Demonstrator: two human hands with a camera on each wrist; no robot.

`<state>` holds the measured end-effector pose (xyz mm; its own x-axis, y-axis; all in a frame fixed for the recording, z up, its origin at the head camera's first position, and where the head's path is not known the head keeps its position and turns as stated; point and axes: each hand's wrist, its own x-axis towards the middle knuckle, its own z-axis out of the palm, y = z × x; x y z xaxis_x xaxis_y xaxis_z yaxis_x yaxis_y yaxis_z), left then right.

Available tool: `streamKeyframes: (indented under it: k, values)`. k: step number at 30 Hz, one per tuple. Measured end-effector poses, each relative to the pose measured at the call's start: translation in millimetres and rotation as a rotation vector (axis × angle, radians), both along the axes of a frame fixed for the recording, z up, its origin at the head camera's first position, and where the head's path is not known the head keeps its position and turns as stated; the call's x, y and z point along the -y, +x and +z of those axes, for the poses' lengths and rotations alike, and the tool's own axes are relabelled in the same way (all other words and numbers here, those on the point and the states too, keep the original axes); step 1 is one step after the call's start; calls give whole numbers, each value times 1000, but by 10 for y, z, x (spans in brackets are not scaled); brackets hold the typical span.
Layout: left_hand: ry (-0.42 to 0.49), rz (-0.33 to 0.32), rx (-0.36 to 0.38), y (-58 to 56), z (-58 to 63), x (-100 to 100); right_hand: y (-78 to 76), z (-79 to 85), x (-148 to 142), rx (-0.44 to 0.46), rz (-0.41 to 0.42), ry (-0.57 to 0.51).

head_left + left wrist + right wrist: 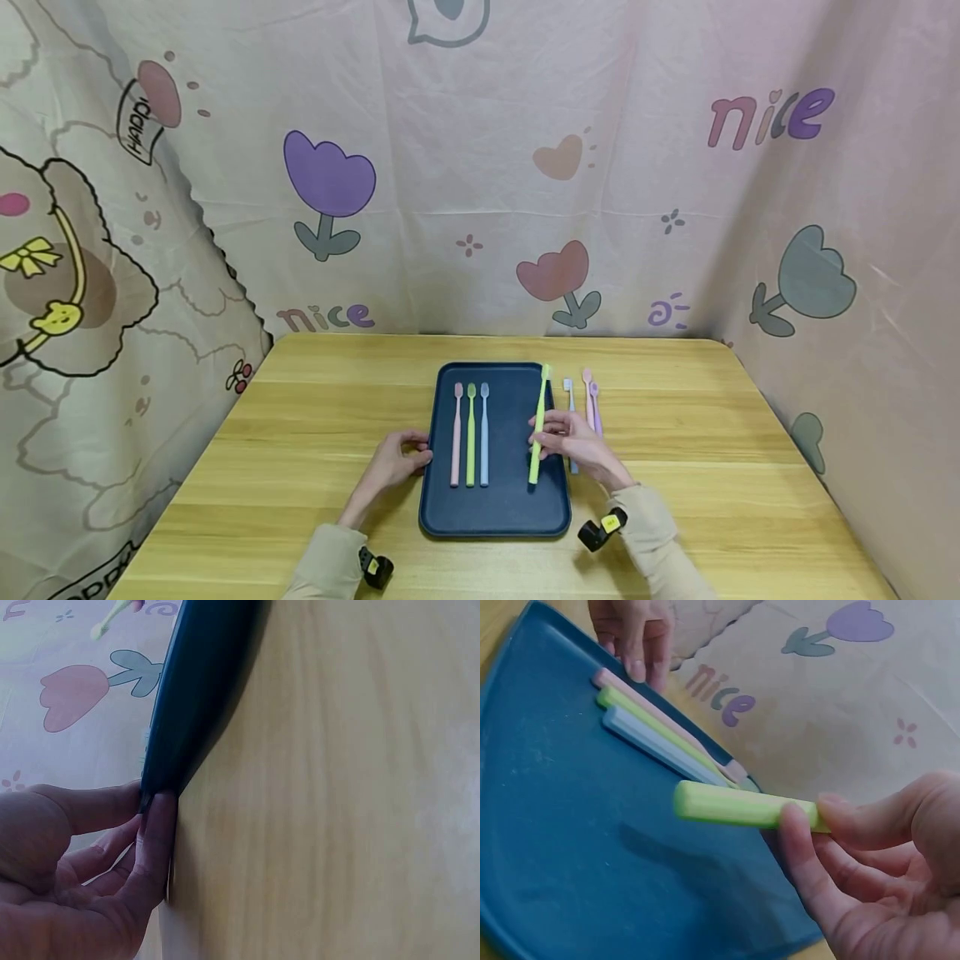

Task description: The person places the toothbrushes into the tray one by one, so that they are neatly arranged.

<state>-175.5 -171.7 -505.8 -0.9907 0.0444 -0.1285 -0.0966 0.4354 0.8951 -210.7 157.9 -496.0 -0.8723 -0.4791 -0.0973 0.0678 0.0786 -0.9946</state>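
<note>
My right hand pinches a yellow-green toothbrush between thumb and fingers, above the right side of a dark blue tray. The brush's handle end shows close up in the right wrist view. With thumb and fingers, my left hand grips the tray's left rim; the left wrist view shows the thumb and a finger on either side of that rim. On the tray's left half, a pink toothbrush, a green toothbrush and a blue toothbrush lie side by side, heads away from me.
Right of the tray, a light blue toothbrush, a pink toothbrush and a purple toothbrush lie on the wooden table, partly behind the right hand. A printed curtain hangs behind the table and along its sides.
</note>
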Motion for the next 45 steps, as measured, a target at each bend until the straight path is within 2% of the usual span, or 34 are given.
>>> streamKeyframes:
  k: [5, 12, 29, 45]
  values:
    - [-10, 11, 10, 4, 13, -11, -3, -31, 123, -34, -72, 100]
    - [-10, 8, 14, 9, 22, -10, -8, -59, 284, -107, -121, 205]
    - [6, -6, 14, 10, 14, 1, -6, -186, 554, -83, -192, 261]
    - [4, -13, 4, 7, 22, 6, 2, -226, 650, -211, -209, 393]
